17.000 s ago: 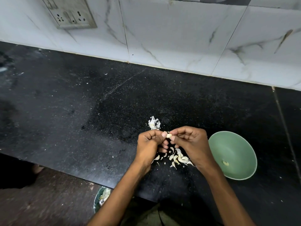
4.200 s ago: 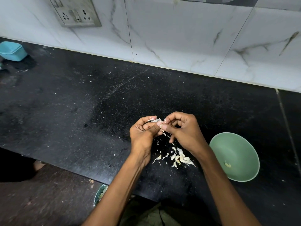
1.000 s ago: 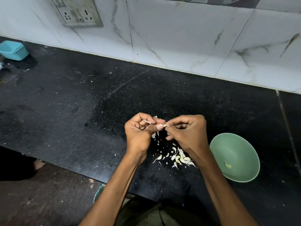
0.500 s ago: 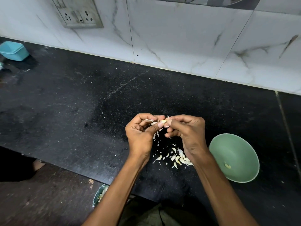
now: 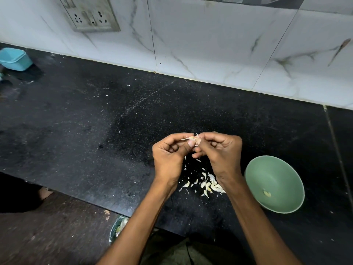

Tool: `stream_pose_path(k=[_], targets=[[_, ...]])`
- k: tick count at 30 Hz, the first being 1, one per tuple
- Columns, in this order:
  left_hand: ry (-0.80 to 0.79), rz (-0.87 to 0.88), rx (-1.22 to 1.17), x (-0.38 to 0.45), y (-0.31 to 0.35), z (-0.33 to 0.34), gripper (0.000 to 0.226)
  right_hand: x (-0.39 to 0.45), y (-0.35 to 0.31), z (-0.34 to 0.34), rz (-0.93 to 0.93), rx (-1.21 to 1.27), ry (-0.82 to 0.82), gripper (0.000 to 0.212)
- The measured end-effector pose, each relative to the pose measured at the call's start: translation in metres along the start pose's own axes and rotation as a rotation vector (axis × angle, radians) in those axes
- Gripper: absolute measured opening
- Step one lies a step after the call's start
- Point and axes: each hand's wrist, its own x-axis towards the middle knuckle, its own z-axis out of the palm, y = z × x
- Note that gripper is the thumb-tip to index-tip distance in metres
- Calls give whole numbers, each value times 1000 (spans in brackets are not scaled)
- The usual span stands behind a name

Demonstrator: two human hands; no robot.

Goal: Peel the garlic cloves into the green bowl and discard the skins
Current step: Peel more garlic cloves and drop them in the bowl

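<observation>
Black speckled stone countertop (image 5: pixel 80 115), white marble-look tiles behind. Above it at centre, a garlic clove (image 5: pixel 193 139) pinched between the left hand (image 5: pixel 169 159) and the right hand (image 5: pixel 221 152), fingertips of both curled onto it, papery skin sticking out at 9 o'clock. Just below the hands, at 6 o'clock, loose garlic skins (image 5: pixel 209 185) scattered on the stone. At 4 o'clock from the hands, the green bowl (image 5: pixel 275 183), one peeled clove (image 5: pixel 267 193) inside. Far off at 10 o'clock, a blue container (image 5: pixel 16 59).

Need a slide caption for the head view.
Both hands peel a garlic clove above loose skins, beside the green bowl.
</observation>
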Motion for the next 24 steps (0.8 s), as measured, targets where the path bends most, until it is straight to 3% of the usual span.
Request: stream_pose_path(k=[6,13,24], targets=[[40,-47,-82,3,-3,-5,15,2,-7,-5,34,62,-21,18],[-9,2,-26,3,-2,-5,19,2,-8,-5,-40,-143,-59,6],[-111,15,-49,9,8,-15,38,10,-11,-15,123,34,-326,29]])
